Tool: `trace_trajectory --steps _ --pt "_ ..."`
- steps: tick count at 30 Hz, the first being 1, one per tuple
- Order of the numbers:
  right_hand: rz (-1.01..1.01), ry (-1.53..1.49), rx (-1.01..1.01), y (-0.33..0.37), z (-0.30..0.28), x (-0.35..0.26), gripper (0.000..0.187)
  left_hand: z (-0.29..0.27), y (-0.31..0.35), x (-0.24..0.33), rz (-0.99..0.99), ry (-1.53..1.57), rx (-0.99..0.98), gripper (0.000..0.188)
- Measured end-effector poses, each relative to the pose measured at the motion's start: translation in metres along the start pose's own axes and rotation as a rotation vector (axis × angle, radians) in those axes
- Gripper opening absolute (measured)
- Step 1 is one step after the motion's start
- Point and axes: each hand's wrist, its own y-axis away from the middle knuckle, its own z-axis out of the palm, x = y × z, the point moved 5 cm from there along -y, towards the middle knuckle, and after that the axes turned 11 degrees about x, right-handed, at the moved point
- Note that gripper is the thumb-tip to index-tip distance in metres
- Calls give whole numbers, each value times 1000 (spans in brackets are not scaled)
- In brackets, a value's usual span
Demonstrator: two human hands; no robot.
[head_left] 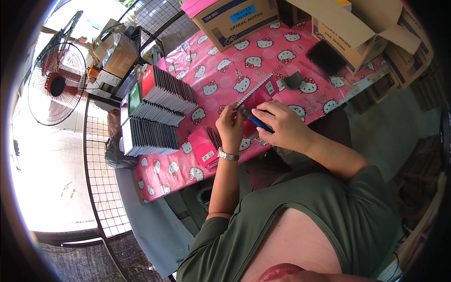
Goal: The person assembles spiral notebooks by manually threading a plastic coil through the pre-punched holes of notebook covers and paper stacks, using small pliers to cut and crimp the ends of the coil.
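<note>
A pink notebook [268,92] lies on the table in front of me, a light spiral wire [256,88] running along its upper edge. My left hand [230,123] is closed with its fingertips at the near-left end of that edge, pinching the spiral notebook there. In my right hand [285,126] are blue-handled pliers [259,121], their jaws right beside my left fingertips. Whether the jaws grip the wire is too small to tell. Below my left wrist rests a small pile of pink spiral notebooks [203,144].
Tall stacks of spiral notebooks [150,136] stand at the table's left. A heap of black wire coils [324,57] and a grey rounded object [292,81] lie beyond my right hand. Cardboard boxes [225,29] line the far side. A fan [57,84] stands far left.
</note>
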Motion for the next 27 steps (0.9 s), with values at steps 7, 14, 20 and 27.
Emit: trace_trajectory --steps 7,14,20,27 --pt "589 -850 -163 18 21 39 39 -26 8 26 257 -175 93 18" --pt "448 13 164 66 -33 162 42 -157 59 -41 -356 195 620 26" --pt "181 341 24 86 -6 225 35 -179 91 -52 -322 -889 363 28" --pt "304 1030 133 23 -83 348 23 -77 32 24 328 -778 155 27"
